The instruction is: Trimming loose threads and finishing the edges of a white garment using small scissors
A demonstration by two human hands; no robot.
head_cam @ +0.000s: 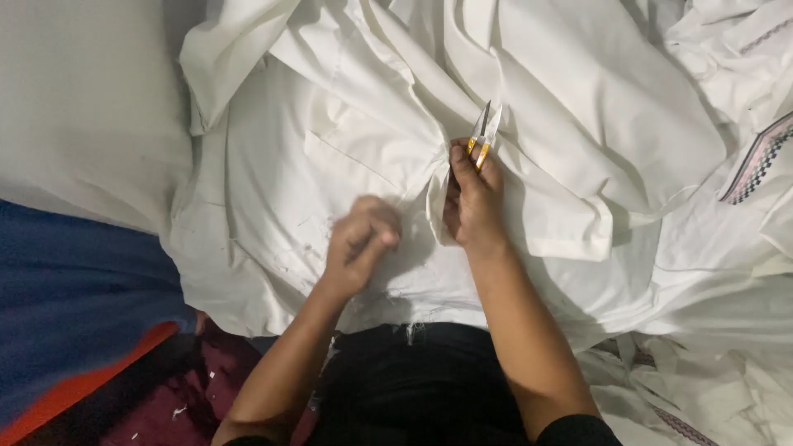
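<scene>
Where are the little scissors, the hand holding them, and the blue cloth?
Scissors (484, 132), head view, on the metal blades above the yellow grips.
Right hand (473, 202), head view, on the back of the hand gripping the scissors.
Blue cloth (74, 306), head view, on its flat middle at the left.

Bunched folds of the white garment (396, 124) crowd the lap's far edge, hemming in the right hand (472, 198) and its thread snips (484, 132). The flatter cloth toward the lap's left edge, around the left hand (359, 244), lies open.
</scene>
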